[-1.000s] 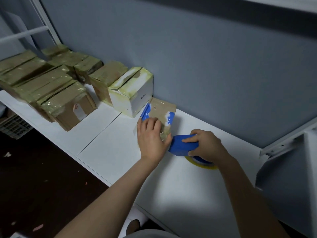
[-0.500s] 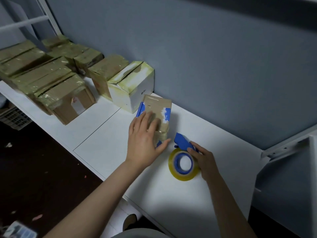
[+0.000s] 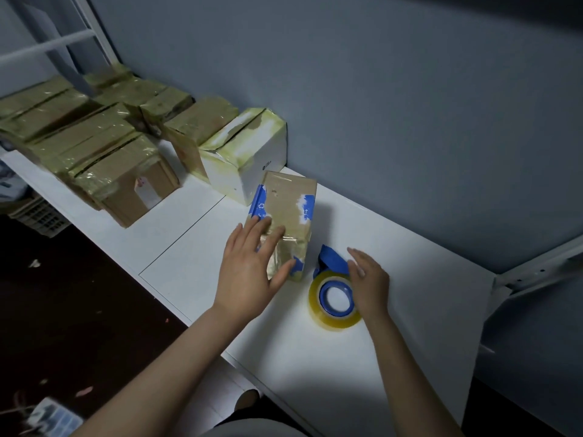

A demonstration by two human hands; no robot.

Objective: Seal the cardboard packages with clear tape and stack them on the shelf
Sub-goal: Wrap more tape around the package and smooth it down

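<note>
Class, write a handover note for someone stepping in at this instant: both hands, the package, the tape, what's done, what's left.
Left hand: open, fingers flat on the small package.
Right hand: open, at the tape dispenser, no grip on it.
The small package lies on the white shelf, beside the white box; glossy tape covers it.
Done: sealing, apparently. Left: set it with the taped boxes.

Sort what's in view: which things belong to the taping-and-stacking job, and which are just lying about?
Job: small brown-and-blue package under the left hand; tape dispenser by the right hand; taped white box and taped brown boxes along the white shelf.
Lying about: plastic crate below the shelf's left end; scraps on the dark floor.
</note>
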